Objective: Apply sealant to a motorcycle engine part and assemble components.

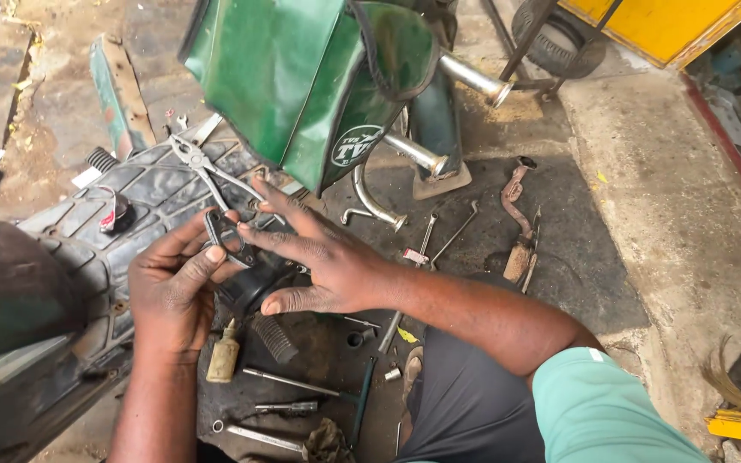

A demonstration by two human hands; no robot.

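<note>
My left hand (171, 287) pinches a small dark metal bracket (223, 233) between thumb and fingers. My right hand (315, 253) reaches across from the right, fingers spread, its fingertips touching the same bracket and a black rubber part (246, 287) underneath. Both hands hover over the black ribbed floorboard (143, 193) of a dismantled scooter. A pair of pliers (203, 167) lies on the floorboard just above my fingers.
A green scooter body panel (293, 77) and chrome exhaust pipe (473, 79) stand ahead. Spanners (439, 240), a rusty lever (515, 199), a footrest rubber (274, 337), a small oil bottle (223, 356) and screwdrivers (293, 381) litter the oily concrete floor. A yellow panel (662, 26) is at top right.
</note>
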